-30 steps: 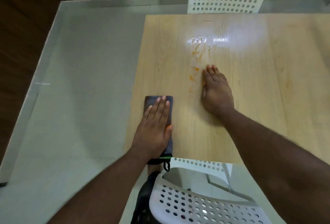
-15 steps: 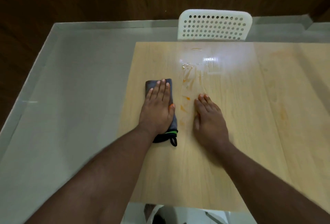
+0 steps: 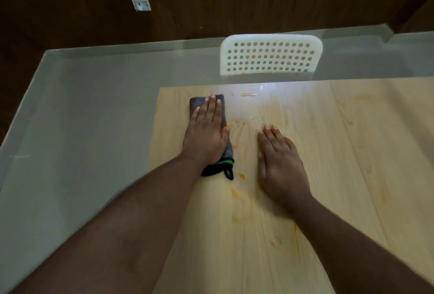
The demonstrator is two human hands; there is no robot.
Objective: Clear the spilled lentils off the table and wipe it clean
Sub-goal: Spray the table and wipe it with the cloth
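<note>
A folded dark grey cloth (image 3: pixel 225 115) with a black and green hem lies flat near the far left corner of a pale wooden desk (image 3: pixel 352 176). Orange lentil smears (image 3: pixel 235 192) streak the desk just right of the cloth and nearer.

Home dining room, wooden table (image 3: pixel 305 200), white perforated chair (image 3: pixel 270 55), dark wood-panelled wall (image 3: pixel 234 0), wall socket (image 3: pixel 141 4)

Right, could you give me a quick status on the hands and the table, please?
Left hand flat on grey cloth, far-left part of table. Right hand flat on bare wood. Orange smears near both hands. Nothing in the way.
</note>
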